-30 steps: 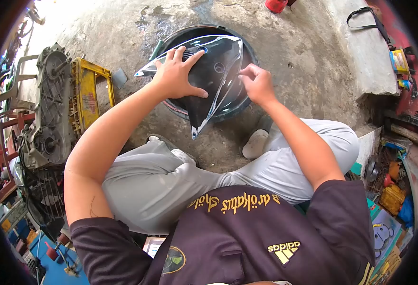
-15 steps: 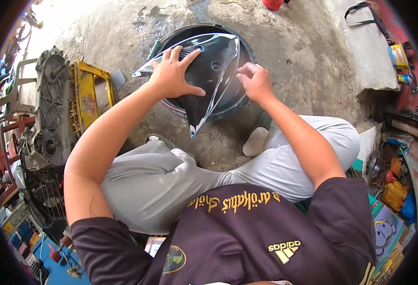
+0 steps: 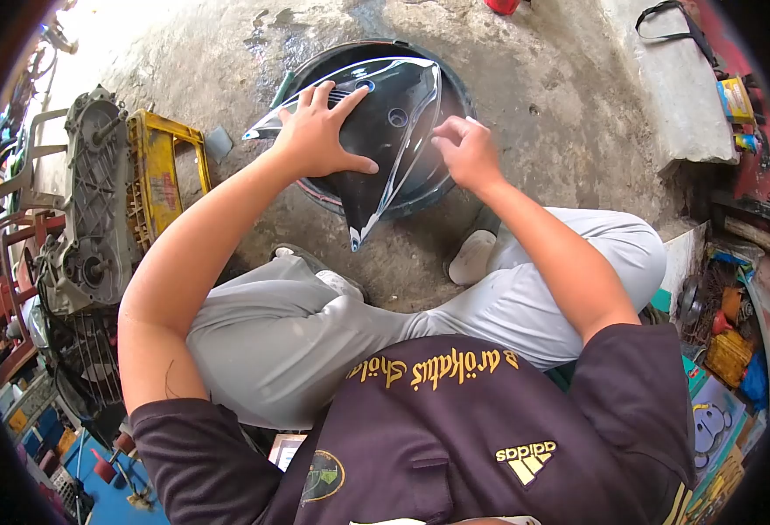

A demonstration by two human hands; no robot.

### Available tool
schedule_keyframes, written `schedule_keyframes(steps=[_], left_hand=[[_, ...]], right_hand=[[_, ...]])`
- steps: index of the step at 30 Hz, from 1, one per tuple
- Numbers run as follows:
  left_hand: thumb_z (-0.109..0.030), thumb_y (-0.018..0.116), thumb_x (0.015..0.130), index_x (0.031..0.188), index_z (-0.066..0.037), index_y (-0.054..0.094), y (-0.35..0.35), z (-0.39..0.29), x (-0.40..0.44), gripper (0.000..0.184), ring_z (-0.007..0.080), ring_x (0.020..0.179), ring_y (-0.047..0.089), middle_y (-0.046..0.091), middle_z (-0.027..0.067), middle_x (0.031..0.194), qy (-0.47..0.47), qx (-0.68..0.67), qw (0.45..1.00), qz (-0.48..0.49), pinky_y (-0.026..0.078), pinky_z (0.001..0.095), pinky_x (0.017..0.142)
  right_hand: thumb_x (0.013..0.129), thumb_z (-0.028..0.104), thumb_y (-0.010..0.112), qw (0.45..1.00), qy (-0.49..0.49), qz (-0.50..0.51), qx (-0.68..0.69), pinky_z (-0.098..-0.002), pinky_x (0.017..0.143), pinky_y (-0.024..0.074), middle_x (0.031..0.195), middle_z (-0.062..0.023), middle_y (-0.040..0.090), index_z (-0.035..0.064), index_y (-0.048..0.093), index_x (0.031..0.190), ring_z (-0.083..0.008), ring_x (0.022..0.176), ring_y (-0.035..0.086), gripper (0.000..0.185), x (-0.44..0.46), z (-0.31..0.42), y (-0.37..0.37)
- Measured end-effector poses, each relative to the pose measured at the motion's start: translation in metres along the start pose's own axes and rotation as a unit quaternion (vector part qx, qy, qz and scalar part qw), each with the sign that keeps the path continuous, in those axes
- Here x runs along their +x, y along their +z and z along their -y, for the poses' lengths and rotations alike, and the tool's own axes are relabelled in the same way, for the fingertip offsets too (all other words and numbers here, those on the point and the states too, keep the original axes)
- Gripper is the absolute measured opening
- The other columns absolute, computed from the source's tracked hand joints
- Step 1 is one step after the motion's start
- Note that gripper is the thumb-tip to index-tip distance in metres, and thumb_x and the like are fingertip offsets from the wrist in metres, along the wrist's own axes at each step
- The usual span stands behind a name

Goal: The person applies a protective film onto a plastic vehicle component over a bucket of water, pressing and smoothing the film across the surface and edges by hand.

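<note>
A glossy black, pointed panel point(image 3: 376, 140) with pale edges lies across a round dark tub point(image 3: 455, 87). My left hand point(image 3: 319, 136) rests on the panel's left part, its fingers spread. Beside the panel's right edge is my right hand point(image 3: 466, 150), its fingertips pinched together. Whatever the right fingers may hold is too small or blurred to make out. One narrow tip of the panel points toward me, and another sticks out past the tub's left side.
A grey metal engine casing point(image 3: 96, 192) and a yellow crate point(image 3: 159, 175) stand at the left. At the right are a concrete block point(image 3: 665, 105) with a black strap point(image 3: 678, 26), a yellow can point(image 3: 735, 99) and assorted parts. A red object point(image 3: 502, 5) sits at the top.
My right hand has shifted slightly left beside the panel, still pinched. The left hand keeps its spread place on the panel. The whole view has moved a little.
</note>
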State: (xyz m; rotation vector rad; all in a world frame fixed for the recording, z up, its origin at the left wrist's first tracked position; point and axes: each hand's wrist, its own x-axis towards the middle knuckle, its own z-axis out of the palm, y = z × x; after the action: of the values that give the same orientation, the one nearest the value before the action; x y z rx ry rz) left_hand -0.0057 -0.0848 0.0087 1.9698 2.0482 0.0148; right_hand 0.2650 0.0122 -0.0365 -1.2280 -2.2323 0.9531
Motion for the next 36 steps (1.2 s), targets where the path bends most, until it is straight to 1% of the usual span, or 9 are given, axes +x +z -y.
schedule_keyframes(steps=[3,7,11,12,17,20,24,31,36], left_hand=[[-0.079,0.084,0.061,0.166,-0.036,0.034,-0.004,0.002,0.000,0.124,0.0478,0.155,0.028,0.031,0.0264,0.167,-0.004,0.007,1.000,0.001,0.032,0.0774,0.111],[-0.080,0.084,0.061,0.166,-0.036,0.034,-0.002,0.001,-0.001,0.124,0.0477,0.155,0.028,0.030,0.0263,0.168,-0.004,0.008,1.000,0.006,0.033,0.0774,0.111],[-0.079,0.085,0.061,0.165,-0.034,0.036,-0.003,0.000,-0.002,0.124,0.0477,0.155,0.028,0.030,0.0266,0.168,-0.003,0.007,1.000,0.001,0.032,0.0784,0.110],[-0.079,0.085,0.061,0.165,-0.034,0.036,-0.001,0.000,-0.005,0.124,0.0477,0.155,0.028,0.030,0.0266,0.168,-0.003,0.006,1.000,0.005,0.032,0.0784,0.110],[-0.080,0.081,0.065,0.163,-0.032,0.042,-0.002,0.000,0.004,0.116,0.0462,0.153,0.032,0.037,0.0247,0.165,0.006,0.019,0.999,0.029,0.030,0.0777,0.112],[-0.077,0.080,0.069,0.160,-0.031,0.046,0.003,0.002,0.002,0.108,0.0436,0.152,0.036,0.041,0.0231,0.163,0.014,0.019,1.000,0.016,0.031,0.0752,0.112],[-0.071,0.081,0.074,0.159,-0.034,0.046,0.000,0.000,0.000,0.099,0.0425,0.151,0.036,0.040,0.0206,0.164,0.011,0.025,1.000,0.004,0.031,0.0715,0.114],[-0.061,0.079,0.083,0.158,-0.034,0.048,0.002,0.008,-0.004,0.086,0.0356,0.151,0.038,0.042,0.0149,0.163,0.067,-0.024,0.997,-0.025,0.031,0.0683,0.115],[-0.045,0.070,0.095,0.158,-0.035,0.048,0.004,0.007,-0.002,0.068,0.0339,0.152,0.039,0.042,0.0132,0.164,0.181,0.037,0.983,-0.012,0.033,0.0695,0.115]], right_hand=[[0.084,0.013,0.076,0.990,0.073,-0.021,0.119,-0.0443,0.092,0.0539,0.080,-0.0159,0.074,0.0050,0.076,0.091,-0.0311,0.072,0.069,0.011,0.011,-0.009,0.003],[0.083,0.012,0.077,0.998,-0.050,-0.004,-0.031,-0.0401,0.079,0.0576,0.078,-0.0153,0.074,0.0036,0.075,0.091,-0.0271,0.069,0.070,0.011,-0.005,-0.005,0.008],[0.084,0.012,0.076,0.989,0.082,-0.022,0.121,-0.0473,0.106,0.0506,0.075,-0.0120,0.074,0.0058,0.074,0.088,-0.0303,0.071,0.071,0.008,0.009,-0.007,0.002],[0.085,0.013,0.075,0.997,0.030,-0.012,0.075,-0.0512,0.116,0.0421,0.075,-0.0102,0.074,0.0066,0.075,0.088,-0.0316,0.072,0.070,0.007,0.006,-0.012,0.005],[0.087,0.015,0.075,0.997,-0.074,0.022,-0.009,-0.0484,0.107,0.0494,0.077,-0.0103,0.074,0.0062,0.075,0.089,-0.0291,0.072,0.071,0.009,0.000,-0.003,0.013],[0.086,0.014,0.077,0.990,0.084,-0.038,0.110,-0.0417,0.084,0.0571,0.077,-0.0139,0.074,0.0039,0.075,0.092,-0.0283,0.072,0.071,0.011,0.018,0.000,-0.004],[0.085,0.011,0.077,0.999,0.014,0.007,-0.037,-0.0393,0.083,0.0564,0.082,-0.0128,0.076,0.0036,0.074,0.094,-0.0269,0.072,0.069,0.012,0.008,0.001,-0.006],[0.088,0.012,0.076,0.992,0.079,-0.046,0.088,-0.0358,0.074,0.0565,0.084,-0.0119,0.076,0.0031,0.074,0.101,-0.0212,0.077,0.072,0.016,0.026,-0.010,-0.015],[0.091,0.014,0.075,0.996,0.086,-0.028,0.012,-0.0338,0.078,0.0574,0.094,-0.0113,0.080,0.0040,0.074,0.104,-0.0183,0.083,0.074,0.017,0.018,-0.011,-0.015]])
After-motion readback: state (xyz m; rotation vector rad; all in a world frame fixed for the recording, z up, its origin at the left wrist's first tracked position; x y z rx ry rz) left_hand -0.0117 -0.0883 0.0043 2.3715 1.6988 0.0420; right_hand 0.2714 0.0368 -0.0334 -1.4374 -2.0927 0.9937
